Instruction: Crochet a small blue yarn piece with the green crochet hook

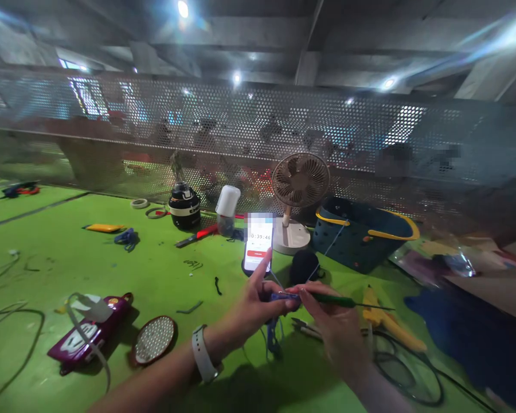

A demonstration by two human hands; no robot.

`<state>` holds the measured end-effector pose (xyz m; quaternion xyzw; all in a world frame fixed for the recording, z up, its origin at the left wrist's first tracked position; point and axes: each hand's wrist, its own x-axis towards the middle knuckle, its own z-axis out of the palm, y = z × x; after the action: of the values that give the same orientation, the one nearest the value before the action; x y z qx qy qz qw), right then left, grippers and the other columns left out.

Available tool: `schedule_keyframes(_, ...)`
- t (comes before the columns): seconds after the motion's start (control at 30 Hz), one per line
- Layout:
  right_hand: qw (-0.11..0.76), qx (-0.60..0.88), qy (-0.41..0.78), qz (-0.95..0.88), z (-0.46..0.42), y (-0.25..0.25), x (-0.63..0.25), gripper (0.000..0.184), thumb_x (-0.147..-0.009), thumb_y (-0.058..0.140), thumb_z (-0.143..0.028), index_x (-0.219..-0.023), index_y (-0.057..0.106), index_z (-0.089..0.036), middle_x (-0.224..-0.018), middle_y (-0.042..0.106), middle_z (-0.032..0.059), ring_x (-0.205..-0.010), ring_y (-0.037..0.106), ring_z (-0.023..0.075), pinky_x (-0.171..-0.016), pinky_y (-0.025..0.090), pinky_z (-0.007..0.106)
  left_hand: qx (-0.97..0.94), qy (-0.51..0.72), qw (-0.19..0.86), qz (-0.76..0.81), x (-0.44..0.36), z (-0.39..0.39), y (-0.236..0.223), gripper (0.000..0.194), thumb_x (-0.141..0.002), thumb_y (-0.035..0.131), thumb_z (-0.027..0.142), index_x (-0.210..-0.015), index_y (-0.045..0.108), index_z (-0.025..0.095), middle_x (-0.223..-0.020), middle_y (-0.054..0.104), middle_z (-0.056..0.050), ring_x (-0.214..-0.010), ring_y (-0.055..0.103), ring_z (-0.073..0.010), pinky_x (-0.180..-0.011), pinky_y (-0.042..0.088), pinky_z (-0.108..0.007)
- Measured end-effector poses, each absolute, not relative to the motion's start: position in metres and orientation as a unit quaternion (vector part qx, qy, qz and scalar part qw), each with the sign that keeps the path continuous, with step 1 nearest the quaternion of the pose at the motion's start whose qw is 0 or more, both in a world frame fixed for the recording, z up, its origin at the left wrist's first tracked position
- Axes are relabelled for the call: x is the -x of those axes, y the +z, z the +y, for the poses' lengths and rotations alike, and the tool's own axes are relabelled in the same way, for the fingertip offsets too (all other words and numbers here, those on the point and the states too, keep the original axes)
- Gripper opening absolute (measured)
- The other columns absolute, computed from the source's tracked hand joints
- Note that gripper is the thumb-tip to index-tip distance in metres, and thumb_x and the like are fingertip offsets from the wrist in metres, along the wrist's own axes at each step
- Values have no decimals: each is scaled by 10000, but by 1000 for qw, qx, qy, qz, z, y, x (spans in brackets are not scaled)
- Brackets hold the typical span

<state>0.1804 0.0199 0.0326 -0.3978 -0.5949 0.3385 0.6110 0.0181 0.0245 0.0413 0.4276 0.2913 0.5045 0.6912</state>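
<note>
My left hand (pixel 260 295) pinches a small blue-purple piece of yarn work (pixel 279 296), its index finger raised with a strand of yarn near it. In my right hand (pixel 335 321) is a green-handled crochet hook (pixel 333 299), its head end at the yarn work and its thin dark end pointing right. The fingers of both hands meet at the piece and partly hide it. Below them hangs a blue crocheted bit (pixel 274 339) with loose strands. A light blue strand (pixel 333 242) runs from the basket (pixel 352 252) down toward my hands.
Beyond my hands stand a phone (pixel 258 258) with a running timer, a fan (pixel 300 180), a dark round object (pixel 304 267) and a black jar (pixel 184 207). A yellow glue gun (pixel 391 324) with a cable lies right. Left are a purple power strip (pixel 90 332) and hairbrush (pixel 155 339).
</note>
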Motion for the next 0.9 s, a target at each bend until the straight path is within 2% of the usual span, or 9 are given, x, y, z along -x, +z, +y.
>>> schedule_keyframes(0.13,595,384,381,-594,18,33,-179,110,-804,734,-353,-826,768,-251,-821,759,30,-802,698,203,-728,571,364,-460,486,688,283,-15,28,39,1262,-673,839,136,-1534,-69,297,-684,644,50,-545,539,-84,-507,357,-203)
schedule_keyframes(0.23,603,370,375,-599,19,32,-177,79,-808,737,-335,-821,769,-263,-801,756,21,-784,698,190,-721,570,342,-455,485,688,291,-15,28,42,1311,-657,849,135,-1522,-123,290,-672,641,56,-536,538,-85,-496,354,-202)
schedule_keyframes(0.4,641,353,356,-580,22,25,-175,88,-784,757,-354,-786,771,-267,-792,754,25,-779,698,205,-723,580,362,-430,491,696,300,-18,25,43,1269,-676,837,146,-1532,-90,286,-703,635,47,-599,562,-92,-559,393,-220)
schedule_keyframes(0.57,595,397,471,-516,25,24,-181,146,-753,781,-392,-804,767,-256,-757,771,23,-723,712,202,-667,576,328,-436,473,702,305,-15,26,42,1294,-648,851,126,-1534,-79,287,-712,621,43,-610,556,-97,-574,377,-230)
schedule_keyframes(0.73,594,393,546,-440,30,32,-182,249,-625,853,-444,-709,755,-231,-675,752,27,-646,698,185,-592,572,289,-401,442,745,299,-12,25,49,1311,-644,831,69,-1530,-114,265,-724,646,29,-614,574,-101,-592,392,-228)
schedule_keyframes(0.9,582,392,610,-368,32,37,-182,255,-552,894,-405,-677,752,-235,-648,735,10,-614,687,168,-588,575,270,-395,425,755,306,-11,27,48,1296,-645,822,61,-1534,-107,224,-706,650,23,-596,565,-96,-535,359,-204)
